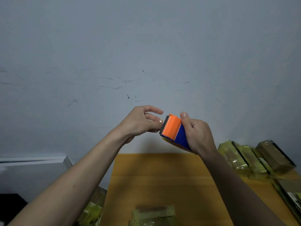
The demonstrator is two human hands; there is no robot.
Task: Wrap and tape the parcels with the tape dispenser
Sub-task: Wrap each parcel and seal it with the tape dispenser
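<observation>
My right hand [197,134] grips an orange and blue tape dispenser [173,130], held up in the air above the table with its dark cutter edge pointing left. My left hand [140,123] is right beside that edge, fingers curled, thumb and fingertips at the blade end; whether it pinches the tape end is not visible. A parcel wrapped in yellow-green film [153,215] lies on the brown table [162,176] at the near edge, below both hands.
Several wrapped parcels [254,159] are stacked at the table's right side, more lie along the right edge [291,194] and some at the lower left [94,207]. A grey box [32,173] stands at the left. A scuffed grey wall is behind.
</observation>
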